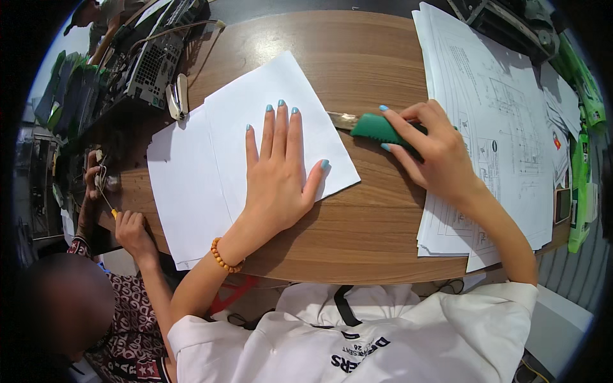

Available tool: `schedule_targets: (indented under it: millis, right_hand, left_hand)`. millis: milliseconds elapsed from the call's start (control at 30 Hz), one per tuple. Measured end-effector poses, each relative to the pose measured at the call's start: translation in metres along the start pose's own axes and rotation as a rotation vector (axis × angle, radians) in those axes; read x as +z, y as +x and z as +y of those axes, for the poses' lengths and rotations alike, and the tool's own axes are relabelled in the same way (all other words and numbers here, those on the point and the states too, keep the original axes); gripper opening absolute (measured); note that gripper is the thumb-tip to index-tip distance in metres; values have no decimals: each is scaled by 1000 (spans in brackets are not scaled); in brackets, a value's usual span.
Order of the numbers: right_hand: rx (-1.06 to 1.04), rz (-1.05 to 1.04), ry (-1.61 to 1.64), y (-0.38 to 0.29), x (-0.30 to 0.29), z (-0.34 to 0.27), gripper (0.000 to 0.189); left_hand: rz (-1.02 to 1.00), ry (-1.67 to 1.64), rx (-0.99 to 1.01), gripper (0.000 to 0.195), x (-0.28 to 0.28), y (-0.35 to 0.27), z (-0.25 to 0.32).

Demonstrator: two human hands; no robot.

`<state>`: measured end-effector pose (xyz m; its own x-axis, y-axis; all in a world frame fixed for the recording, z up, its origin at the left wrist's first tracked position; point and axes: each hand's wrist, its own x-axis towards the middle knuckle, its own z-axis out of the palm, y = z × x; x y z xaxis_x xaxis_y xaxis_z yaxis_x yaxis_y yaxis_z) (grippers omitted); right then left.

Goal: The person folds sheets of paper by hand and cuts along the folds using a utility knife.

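My left hand (278,177) lies flat on a folded sheet of white paper (311,129), its fingers spread. That sheet lies partly over more white paper (184,186) to its left. To the right, my right hand (438,148) grips the green handle of a knife (380,131). The knife's metal blade (342,119) points left and meets the right edge of the folded sheet. The blade's tip is hidden at the paper, so I cannot tell whether it lies under the sheet or inside the fold.
A stack of printed sheets with diagrams (488,95) covers the wooden table's right side. A stapler (178,98) and a metal computer case (153,67) stand at the upper left. At left, another person's hand (136,234) holds a yellow-handled tool (114,213). A phone (561,205) lies far right.
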<state>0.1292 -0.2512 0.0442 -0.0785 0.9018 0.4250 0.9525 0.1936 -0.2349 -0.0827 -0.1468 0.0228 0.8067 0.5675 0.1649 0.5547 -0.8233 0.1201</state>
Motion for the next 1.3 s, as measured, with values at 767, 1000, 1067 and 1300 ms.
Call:
schedule_targets:
  millis: [767,1000,1067,1300]
  right_hand:
    - [-83,110,-74,19,20,12,34]
    - [-65,87,4,17,23,25,35]
    - [-70,78,-2,19,19,31,36]
    - [-40,81,42,19,25,26,32]
  left_hand:
    - [-9,55,61,52,-4,2,6]
    - [-8,9,68,51,-4,3,4]
    - [-13,6,75,51,-4,4,4]
    - [-33,18,77,49,-6,4,5]
